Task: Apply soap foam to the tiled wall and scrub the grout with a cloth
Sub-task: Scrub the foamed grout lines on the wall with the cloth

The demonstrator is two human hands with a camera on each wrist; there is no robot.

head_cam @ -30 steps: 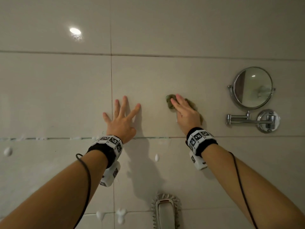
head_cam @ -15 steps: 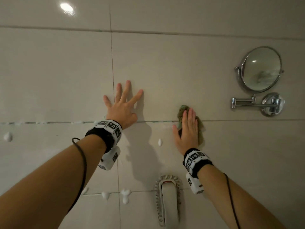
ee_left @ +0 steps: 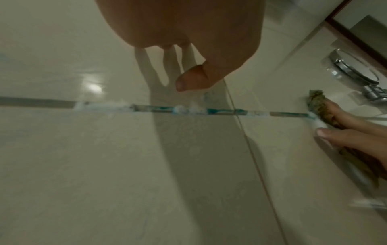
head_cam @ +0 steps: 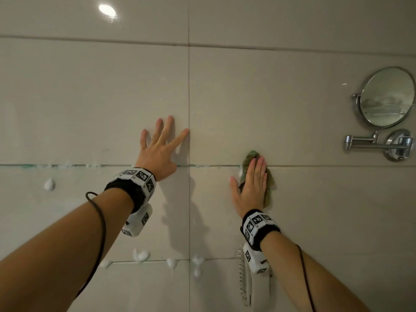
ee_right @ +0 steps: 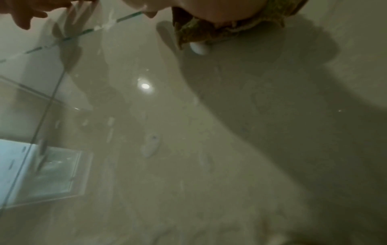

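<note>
My right hand (head_cam: 253, 184) lies flat with straight fingers on a green cloth (head_cam: 269, 188), pressing it against the beige tiled wall (head_cam: 292, 109) across the horizontal grout line (head_cam: 213, 165). The cloth (ee_left: 316, 101) also shows beside my right fingers in the left wrist view, and its frayed edge (ee_right: 192, 31) in the right wrist view. My left hand (head_cam: 161, 146) rests flat on the wall with fingers spread, just above the same grout line. White foam with teal streaks (ee_left: 188, 110) sits along the grout.
Foam blobs cling to the wall at the left (head_cam: 49, 184) and along the lower grout line (head_cam: 140, 255). A round chrome mirror (head_cam: 386, 96) on a swing arm (head_cam: 378, 144) juts out at the right. A white wall fixture (head_cam: 254, 287) hangs below my right wrist.
My right hand slid the cloth down from the upper tile onto the horizontal grout line. The left hand stays planted on the wall.
</note>
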